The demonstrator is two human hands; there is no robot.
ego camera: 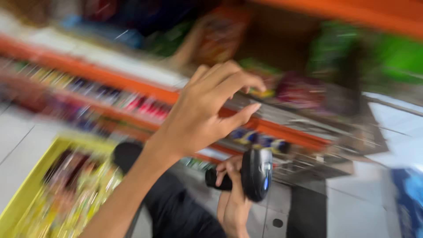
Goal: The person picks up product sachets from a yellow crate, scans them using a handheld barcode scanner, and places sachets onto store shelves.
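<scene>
Left hand [200,117] up in front of the orange shelf [132,86], fingers spread and curled, holding nothing. Right hand [231,194] lower down, closed tight around a black scanner [251,174]. Yellow box [26,189] of packets at lower left. All very blurry.

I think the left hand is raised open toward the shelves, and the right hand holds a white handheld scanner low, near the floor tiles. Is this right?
Not quite: the handheld scanner is black, not white, as the head view shows. The rest holds: the left hand is raised open toward the shelves, and the right hand holds the scanner low, near the floor tiles.
</scene>
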